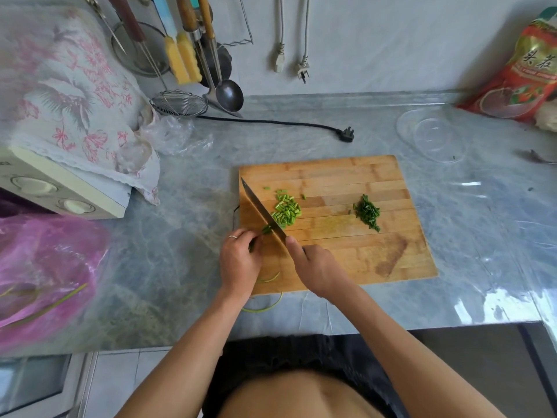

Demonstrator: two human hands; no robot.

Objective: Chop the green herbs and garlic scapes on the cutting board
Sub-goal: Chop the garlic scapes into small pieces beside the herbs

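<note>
Scape pieces [285, 210] left on cutting board [376, 260], herbs [367, 212] right.

Cutting board [361, 257]: right hand [316, 267] gripping knife [262, 211]; left hand [239, 260] pinching garlic scapes [266, 229]; chopped pieces [286, 211]; chopped herbs [367, 212].

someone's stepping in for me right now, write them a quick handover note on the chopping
Left hand pins the uncut garlic scapes near the cutting board's left edge.
Right hand grips the knife, blade down on the scapes, tip pointing away.
Done: a pile of chopped scape pieces just right of the blade, and a darker pile of chopped herbs further right.
Left: chop the short remainder under the left hand. Thin curled scape ends trail off the board's near edge; they look like trimmings.
</note>
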